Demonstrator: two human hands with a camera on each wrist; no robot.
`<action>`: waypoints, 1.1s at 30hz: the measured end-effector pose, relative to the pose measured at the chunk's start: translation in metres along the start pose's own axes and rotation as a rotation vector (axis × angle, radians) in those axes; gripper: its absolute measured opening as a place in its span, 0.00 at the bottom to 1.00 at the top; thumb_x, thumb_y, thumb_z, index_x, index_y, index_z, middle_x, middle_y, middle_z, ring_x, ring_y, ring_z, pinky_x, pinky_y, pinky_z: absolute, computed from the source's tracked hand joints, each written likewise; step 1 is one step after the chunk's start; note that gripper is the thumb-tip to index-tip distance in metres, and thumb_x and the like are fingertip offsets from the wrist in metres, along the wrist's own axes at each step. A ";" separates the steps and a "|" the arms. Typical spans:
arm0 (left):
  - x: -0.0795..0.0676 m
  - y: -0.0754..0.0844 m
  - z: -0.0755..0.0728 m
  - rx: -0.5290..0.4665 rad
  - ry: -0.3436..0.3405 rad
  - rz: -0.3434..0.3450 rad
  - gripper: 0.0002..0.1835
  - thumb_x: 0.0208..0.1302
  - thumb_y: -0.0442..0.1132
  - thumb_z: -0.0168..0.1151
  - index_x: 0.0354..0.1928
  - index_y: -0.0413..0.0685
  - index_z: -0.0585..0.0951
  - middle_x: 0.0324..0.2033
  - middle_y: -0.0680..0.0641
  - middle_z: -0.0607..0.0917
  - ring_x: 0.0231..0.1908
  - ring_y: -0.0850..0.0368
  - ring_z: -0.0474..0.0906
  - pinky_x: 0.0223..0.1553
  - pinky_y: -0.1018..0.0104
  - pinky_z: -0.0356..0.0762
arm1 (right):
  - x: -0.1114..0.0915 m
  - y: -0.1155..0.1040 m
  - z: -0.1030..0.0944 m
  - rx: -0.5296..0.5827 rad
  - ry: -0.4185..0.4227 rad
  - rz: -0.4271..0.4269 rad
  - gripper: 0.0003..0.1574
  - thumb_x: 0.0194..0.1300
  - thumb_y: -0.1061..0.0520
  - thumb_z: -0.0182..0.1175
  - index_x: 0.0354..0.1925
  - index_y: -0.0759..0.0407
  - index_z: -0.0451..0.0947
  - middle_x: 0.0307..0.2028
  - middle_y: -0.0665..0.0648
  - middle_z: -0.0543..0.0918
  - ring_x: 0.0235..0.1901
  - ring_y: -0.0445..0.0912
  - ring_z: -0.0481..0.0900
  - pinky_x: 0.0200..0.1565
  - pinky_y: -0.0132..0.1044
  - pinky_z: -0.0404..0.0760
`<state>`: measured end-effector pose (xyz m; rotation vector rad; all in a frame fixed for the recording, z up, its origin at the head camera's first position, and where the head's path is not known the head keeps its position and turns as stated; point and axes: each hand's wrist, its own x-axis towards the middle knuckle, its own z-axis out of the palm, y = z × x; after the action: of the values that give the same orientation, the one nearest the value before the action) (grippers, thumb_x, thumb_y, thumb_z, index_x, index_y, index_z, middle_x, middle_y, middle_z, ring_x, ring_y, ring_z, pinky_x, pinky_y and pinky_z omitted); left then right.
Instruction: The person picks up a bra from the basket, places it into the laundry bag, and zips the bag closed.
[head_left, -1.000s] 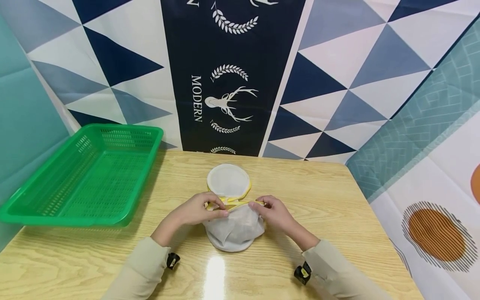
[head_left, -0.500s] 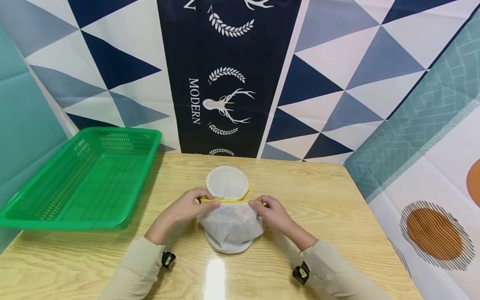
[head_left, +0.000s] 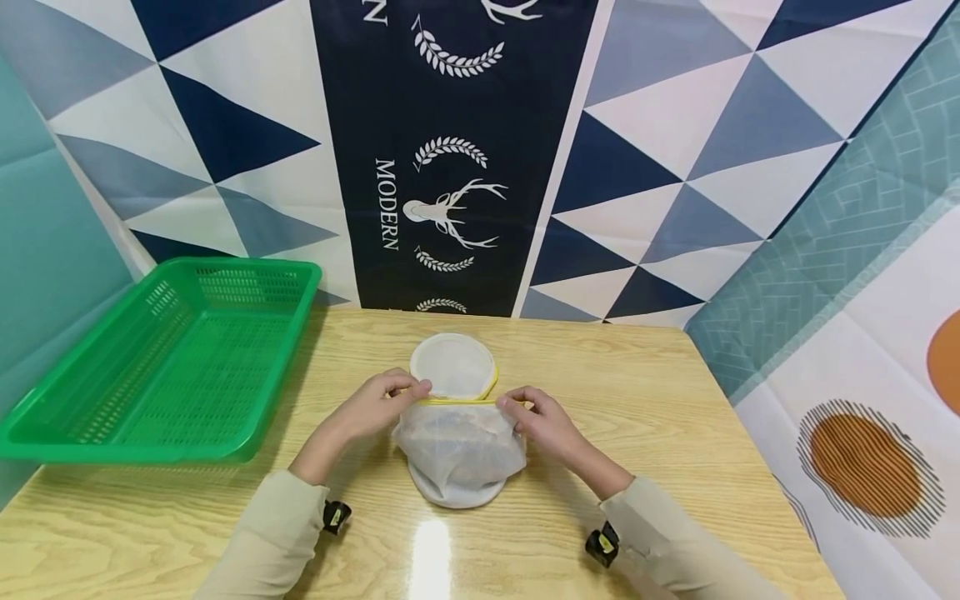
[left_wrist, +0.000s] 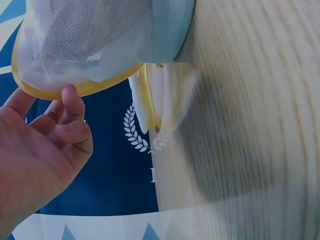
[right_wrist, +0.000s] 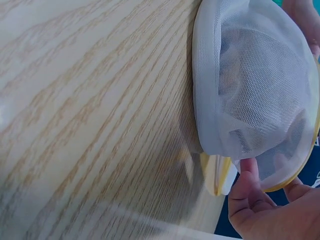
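Right hand (head_left: 543,425): pinching the mesh bag (head_left: 461,450)
Left hand (head_left: 371,408): touching the yellow rim (head_left: 459,402), pinch unclear
Yellow rim: running left-right near frame centre, mesh bag hanging below

The left hand (left_wrist: 42,152) holds the yellow rim (left_wrist: 107,84) of a white mesh bag (left_wrist: 90,37) on a wood-grain tabletop (left_wrist: 260,100).

Qty: I've 2 grips, i.e. L grip (head_left: 372,407) & R grip (head_left: 546,425), + 2 sleeves (head_left: 264,533), 2 blk wrist units (head_left: 602,546). Also 1 mesh bag (head_left: 461,446), 1 rd. mesh panel (head_left: 452,365), 1 grn basket (head_left: 213,367), 1 bench (head_left: 600,375). Wall prints: 1 full deer head (head_left: 453,213), 1 partial.
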<state>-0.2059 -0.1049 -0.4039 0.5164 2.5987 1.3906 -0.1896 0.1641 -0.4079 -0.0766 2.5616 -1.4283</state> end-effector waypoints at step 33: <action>0.014 -0.026 -0.010 -0.265 0.172 -0.294 0.39 0.60 0.68 0.32 0.47 0.41 0.75 0.37 0.42 0.81 0.29 0.52 0.77 0.24 0.62 0.73 | 0.017 -0.003 -0.009 0.141 0.161 0.003 0.19 0.63 0.48 0.49 0.43 0.59 0.75 0.40 0.61 0.79 0.33 0.46 0.76 0.41 0.45 0.75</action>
<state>-0.2282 -0.1208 -0.4190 -0.0230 2.4291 1.6967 -0.2088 0.1677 -0.4031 0.0665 2.5728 -1.6728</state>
